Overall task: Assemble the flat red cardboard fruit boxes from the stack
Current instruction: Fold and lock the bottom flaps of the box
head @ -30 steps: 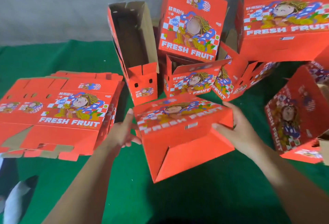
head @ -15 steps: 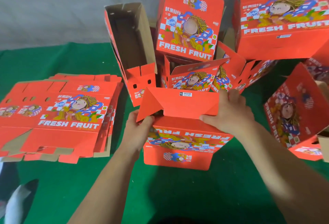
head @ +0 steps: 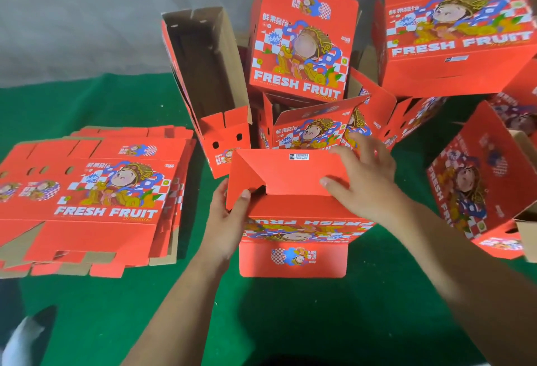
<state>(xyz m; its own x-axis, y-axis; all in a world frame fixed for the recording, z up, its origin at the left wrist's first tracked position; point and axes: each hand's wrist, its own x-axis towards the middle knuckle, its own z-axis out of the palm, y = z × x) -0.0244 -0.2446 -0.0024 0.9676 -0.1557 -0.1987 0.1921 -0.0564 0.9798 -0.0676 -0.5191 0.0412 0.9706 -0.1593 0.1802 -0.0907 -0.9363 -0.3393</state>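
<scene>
Red cardboard box (head: 293, 214): my left hand (head: 225, 220) pinches its 9 o'clock flap, fingers curled; my right hand (head: 366, 182) presses the bottom panel, fingers spread straight.

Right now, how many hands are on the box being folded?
2. The left hand grips the left corner of the box at its upper flap; the right hand presses on the flap's right side.

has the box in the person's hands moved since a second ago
Yes. The box has been flipped over, so its print now reads upside down, and it now sits lower, on the green cloth, beside the flat stack.
</scene>
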